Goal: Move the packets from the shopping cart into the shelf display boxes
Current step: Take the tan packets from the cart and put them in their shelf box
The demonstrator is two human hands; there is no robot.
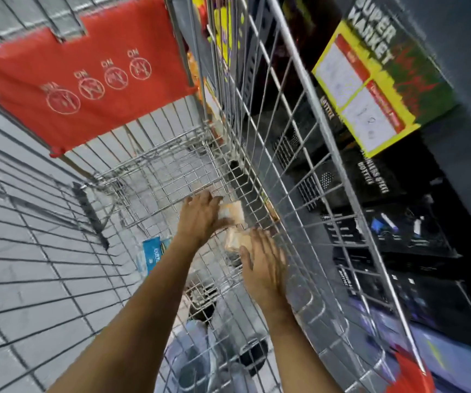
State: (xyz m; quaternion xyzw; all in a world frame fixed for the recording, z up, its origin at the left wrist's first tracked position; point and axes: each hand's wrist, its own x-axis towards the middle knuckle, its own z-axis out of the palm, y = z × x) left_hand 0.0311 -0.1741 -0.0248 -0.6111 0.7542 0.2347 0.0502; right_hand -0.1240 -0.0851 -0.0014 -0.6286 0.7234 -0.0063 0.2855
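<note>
The left hand (200,215) has its fingers (214,200) curled over a pale orange packet (232,212); the right hand (262,259) lies with fingers spread on a second packet (237,239), though the blur hides whether it grips. Both packets sit low in the shopping cart (149,177), tight against its right wire wall (285,154). Leftward the cart floor is open, save a blue packet (150,255). Dark shelf boxes (384,194) stand beyond the wire.

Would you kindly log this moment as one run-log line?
stage: picking from cart | left hand: on upper tan packet | right hand: on lower tan packet | blue packet: untouched
</note>
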